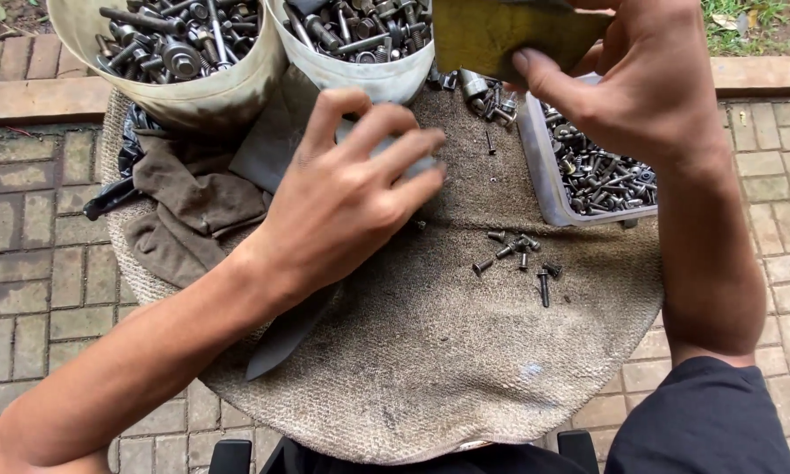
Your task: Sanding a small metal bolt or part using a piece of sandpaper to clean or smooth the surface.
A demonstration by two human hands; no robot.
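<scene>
At twelve o'clock on the mat [430,351], the right hand [649,88] is pinching a yellow card [491,35] over the tray [535,167] while the left hand [342,202], fingers curled, is covering something unclear, and a slipping card could be scattering the bolts [518,254] at three o'clock

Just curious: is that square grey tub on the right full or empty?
Nearly full: the grey tub holds a heap of dark screws.
</scene>
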